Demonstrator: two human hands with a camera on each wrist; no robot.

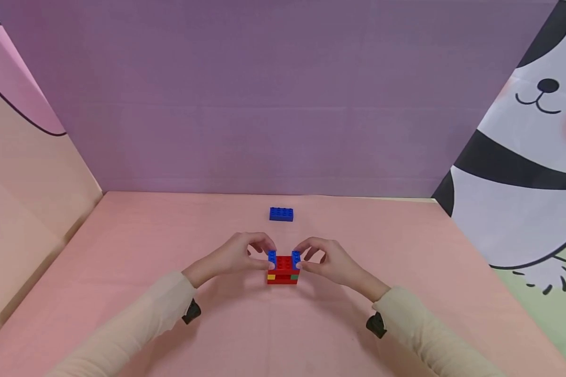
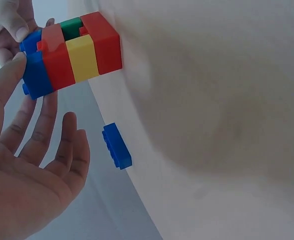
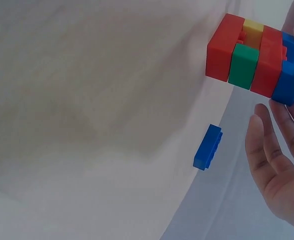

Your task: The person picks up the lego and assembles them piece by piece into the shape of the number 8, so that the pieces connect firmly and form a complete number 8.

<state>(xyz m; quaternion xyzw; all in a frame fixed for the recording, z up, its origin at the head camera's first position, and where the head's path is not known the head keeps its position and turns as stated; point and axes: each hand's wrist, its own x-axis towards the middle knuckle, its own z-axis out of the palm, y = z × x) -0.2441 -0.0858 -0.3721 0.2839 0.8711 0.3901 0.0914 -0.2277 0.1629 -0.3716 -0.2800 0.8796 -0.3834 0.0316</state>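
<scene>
A small stack of toy building blocks stands on the pink table. Its base is a red brick (image 1: 282, 281), with a yellow brick (image 2: 83, 57) at the left end and a green brick (image 3: 243, 66) at the right, a gap between them. An upper red brick (image 1: 284, 263) bridges these two. On top sit a left blue brick (image 1: 272, 257) and a right blue brick (image 1: 295, 257). My left hand (image 1: 239, 254) pinches the left blue brick between thumb and fingers. Likewise, the right hand (image 1: 334, 261) pinches the right blue brick at its own end.
A longer blue brick (image 1: 281, 214) lies behind the stack, near the table's far side. The pink table (image 1: 170, 220) meets a purple backdrop (image 1: 273, 94) at the back. Printed panels stand left and right, the right one with a panda (image 1: 523, 220).
</scene>
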